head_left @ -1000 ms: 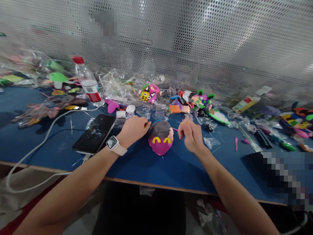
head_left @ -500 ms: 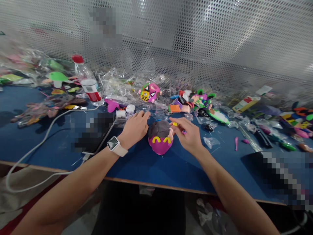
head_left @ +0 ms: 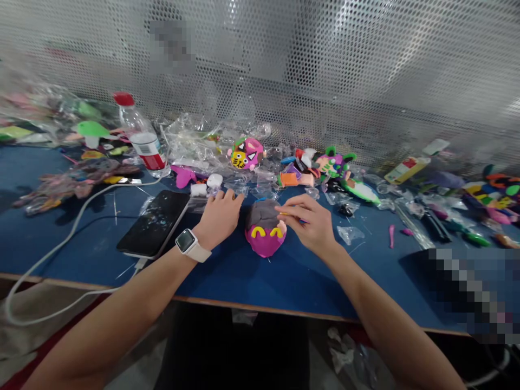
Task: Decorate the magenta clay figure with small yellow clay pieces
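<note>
A clay figure (head_left: 265, 234) — magenta body, grey top, two yellow arches on its front — sits on the blue table (head_left: 252, 276) between the person's hands. The left hand (head_left: 219, 216) rests loosely curled against the figure's left side, gripping nothing. The right hand (head_left: 311, 223) pinches a small yellow bit (head_left: 283, 214) between thumb and fingertip at the figure's upper right edge. A phone (head_left: 156, 222) lies just left of the left wrist, which wears a watch (head_left: 187, 241). Farther back stand a bottle (head_left: 140, 138) and a pink cat-faced figure (head_left: 246, 153) amid clear wrappers.
</note>
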`<state>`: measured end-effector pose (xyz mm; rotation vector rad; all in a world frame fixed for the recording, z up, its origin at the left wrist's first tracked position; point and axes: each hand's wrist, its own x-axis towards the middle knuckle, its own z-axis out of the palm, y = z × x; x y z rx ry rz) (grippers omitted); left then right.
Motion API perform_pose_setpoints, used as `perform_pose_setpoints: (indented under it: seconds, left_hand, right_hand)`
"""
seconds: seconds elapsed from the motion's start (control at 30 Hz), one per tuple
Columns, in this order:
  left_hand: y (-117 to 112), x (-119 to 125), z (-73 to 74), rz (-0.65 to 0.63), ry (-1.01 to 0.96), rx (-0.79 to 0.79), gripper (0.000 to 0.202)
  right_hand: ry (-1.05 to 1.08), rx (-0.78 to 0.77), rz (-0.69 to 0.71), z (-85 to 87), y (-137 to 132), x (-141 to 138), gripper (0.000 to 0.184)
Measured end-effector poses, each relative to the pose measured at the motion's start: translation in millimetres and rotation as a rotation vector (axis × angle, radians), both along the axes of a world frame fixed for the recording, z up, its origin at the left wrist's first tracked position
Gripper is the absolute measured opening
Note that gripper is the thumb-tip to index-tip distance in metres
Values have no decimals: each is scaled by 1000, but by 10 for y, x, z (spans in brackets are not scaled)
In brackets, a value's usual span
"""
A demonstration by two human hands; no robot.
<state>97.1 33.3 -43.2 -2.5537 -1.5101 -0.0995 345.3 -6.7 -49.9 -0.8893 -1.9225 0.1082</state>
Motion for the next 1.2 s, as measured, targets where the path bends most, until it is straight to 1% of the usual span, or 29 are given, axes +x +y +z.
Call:
perform_pose_setpoints:
  seconds: [0.13,0.3,0.37,0.47,0.53,0.6,0.67,0.7,0.73,0.8,0.87,0.93,0.97,1.03,1.1,1.2]
  left_hand:
    - [-2,4,30,33,18,23,35]
    - [-11,-3,65,96,16,49,32]
    - [-19,-3,59,92,16,35,31]
    - [-25,15,38,79,12,29,32]
    - [-24,40,36,61,-28,59,35]
    - [-26,67,54,24,-117,120,36]
    - [-40,89,88,-54,-244,208,33]
    - [-55,96,107,-120,-311,258,31]
    - [-75,103,125,-199,-376,304,29]
    - [-125,118,153,-398,-477,379,26]
    - [-172,138,162,-592,-517,409,27]
    - [-196,161,150,-714,-513,403,31]
    - [-198,170,139,-749,-509,397,30]
    - [-187,178,112,-778,-513,383,25]
    - [-171,174,93,-786,-530,373,21]
    - [-164,166,95,-769,-564,391,22]
  right_hand:
    - [35,-35,-7,-18,-5,-11,24]
    - [56,-33,-38,-31,-45,-32,22]
    - [72,-36,-39,-31,-56,-38,22]
    - [85,-84,-38,-35,-61,-35,21]
    - [80,-122,-31,-37,-61,-30,21]
    - [94,-160,-7,-32,-66,-36,24]
    - [156,-209,11,-14,-80,-58,29]
    - [212,-237,16,1,-90,-75,30]
    - [279,-270,22,18,-102,-94,31]
    - [403,-362,57,56,-124,-131,36]
    - [474,-463,120,86,-144,-160,47]
    - [486,-539,179,99,-159,-182,56]
    - [482,-564,200,97,-164,-192,58]
    - [466,-599,234,84,-169,-207,59]
    - [456,-635,260,66,-167,-217,59]
    - [476,-675,276,53,-156,-216,58]
